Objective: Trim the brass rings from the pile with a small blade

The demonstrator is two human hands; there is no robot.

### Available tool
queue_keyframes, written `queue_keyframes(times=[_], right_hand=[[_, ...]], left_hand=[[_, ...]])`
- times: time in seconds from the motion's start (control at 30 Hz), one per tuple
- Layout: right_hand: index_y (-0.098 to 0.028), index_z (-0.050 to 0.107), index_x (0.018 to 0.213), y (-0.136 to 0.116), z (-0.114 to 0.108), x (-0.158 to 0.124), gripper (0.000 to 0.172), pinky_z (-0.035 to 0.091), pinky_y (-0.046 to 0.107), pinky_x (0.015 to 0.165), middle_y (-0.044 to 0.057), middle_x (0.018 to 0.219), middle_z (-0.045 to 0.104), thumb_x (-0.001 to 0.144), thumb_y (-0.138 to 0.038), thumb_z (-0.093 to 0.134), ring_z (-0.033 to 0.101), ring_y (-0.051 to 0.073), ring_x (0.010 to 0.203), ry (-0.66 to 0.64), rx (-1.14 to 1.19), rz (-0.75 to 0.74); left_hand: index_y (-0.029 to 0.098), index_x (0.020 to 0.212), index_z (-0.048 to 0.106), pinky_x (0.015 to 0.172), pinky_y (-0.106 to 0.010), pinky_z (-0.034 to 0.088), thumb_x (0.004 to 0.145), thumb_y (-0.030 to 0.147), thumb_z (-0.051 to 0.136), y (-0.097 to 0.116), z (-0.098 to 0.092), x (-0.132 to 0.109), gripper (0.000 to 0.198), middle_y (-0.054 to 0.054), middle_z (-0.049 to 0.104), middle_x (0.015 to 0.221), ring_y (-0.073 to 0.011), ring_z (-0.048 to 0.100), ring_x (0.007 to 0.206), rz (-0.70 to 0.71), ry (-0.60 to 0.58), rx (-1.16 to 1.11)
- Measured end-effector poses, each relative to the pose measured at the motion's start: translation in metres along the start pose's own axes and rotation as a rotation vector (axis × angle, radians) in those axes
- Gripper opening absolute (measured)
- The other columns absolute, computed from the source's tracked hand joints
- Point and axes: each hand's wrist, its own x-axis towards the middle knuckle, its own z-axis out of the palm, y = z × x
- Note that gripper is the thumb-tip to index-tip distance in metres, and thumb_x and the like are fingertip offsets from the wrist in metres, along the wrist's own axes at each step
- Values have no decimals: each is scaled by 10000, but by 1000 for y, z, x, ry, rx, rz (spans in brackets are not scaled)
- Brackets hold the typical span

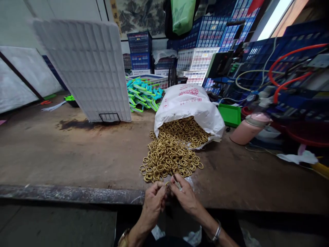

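At the table's front edge my left hand (152,202) pinches a small gold-coloured ring (167,183) between thumb and fingers. My right hand (185,196) is closed around a thin dark tool (175,177), its tip pointing up and away; its exact kind is too small to make out. The fingertips of both hands meet at the ring. Just beyond them lies a heap of gold-coloured rings (169,156), spilling from the mouth of a white woven sack (185,106) with red print, which rests on its side.
A white ribbed panel (84,68) stands upright at the left in a black wire stand (109,117). Behind the sack are green and turquoise plastic pieces (144,94). To the right stand a green tray (229,115) and a pink spray bottle (249,129). Stacked crates (199,58) fill the back.
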Motion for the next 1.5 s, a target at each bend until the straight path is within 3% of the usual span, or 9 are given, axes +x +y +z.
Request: queue_keyframes(times=[0.2, 0.27, 0.53, 0.67, 0.8, 0.93, 1.2, 1.37, 1.5], right_hand=[[-185, 440, 684, 0, 1, 7, 216, 338, 198, 541, -48, 622, 432, 793, -370, 415, 413, 93, 590, -37, -65, -40], [-184, 439, 668, 1, 2, 10, 208, 336, 199, 553, -50, 624, 424, 782, -357, 430, 406, 94, 605, -27, -95, -31], [-183, 434, 651, -5, 5, 14, 193, 346, 197, 559, -52, 595, 424, 770, -334, 414, 419, 95, 597, -35, -64, 15], [-186, 438, 667, -3, 2, 14, 198, 348, 202, 546, -38, 594, 462, 798, -310, 358, 430, 96, 565, -33, -52, 12], [-198, 437, 667, 5, -2, 7, 153, 304, 210, 526, -30, 583, 470, 776, -184, 330, 419, 103, 542, -16, -338, -74], [-202, 475, 755, 9, -1, -2, 214, 289, 215, 559, -11, 663, 538, 656, -61, 349, 470, 113, 604, -112, -548, -163], [-187, 483, 859, 10, 1, 0, 256, 227, 237, 514, -4, 643, 564, 670, -72, 354, 482, 124, 564, -166, -706, -159], [-168, 499, 839, 17, 1, 11, 194, 198, 250, 502, 20, 634, 585, 723, -103, 358, 489, 127, 535, -74, -812, -83], [-182, 498, 844, 13, 1, 26, 225, 249, 230, 545, 17, 674, 595, 733, -77, 333, 526, 130, 608, 63, -795, -127]], left_hand=[[155, 596, 589, 566, -208, 348, 714, 323, 573, 8, -4, 0, 205, 8, 515, 566, -112, 435, 555, 329, 41, 302], [160, 620, 603, 587, -212, 344, 721, 317, 566, 7, -6, 1, 190, 5, 518, 584, -117, 436, 576, 363, 43, 362], [167, 652, 479, 350, -172, 154, 766, 497, 448, -1, -10, 6, 350, 97, 298, 394, -38, 201, 330, -87, -172, 15], [168, 681, 469, 335, -163, 157, 738, 492, 495, 1, -8, 4, 330, 79, 398, 466, -25, 232, 334, -87, -135, -28], [171, 644, 441, 338, -165, 156, 703, 512, 524, 7, -4, 3, 355, 78, 413, 477, -18, 227, 333, -67, -82, -18], [170, 639, 432, 364, -173, 177, 691, 525, 529, 6, -2, 5, 372, 76, 402, 484, -24, 247, 359, -10, -69, 15], [162, 594, 457, 401, -181, 218, 753, 446, 504, 8, -8, -5, 330, 60, 383, 484, -48, 293, 409, 140, -53, 172], [165, 662, 475, 361, -168, 198, 750, 476, 494, 18, -7, -22, 323, 47, 461, 493, -33, 291, 358, 22, -175, 47], [143, 707, 523, 330, -163, 233, 754, 480, 482, 19, -12, -20, 343, 34, 474, 509, -36, 309, 349, -63, -173, -154]])
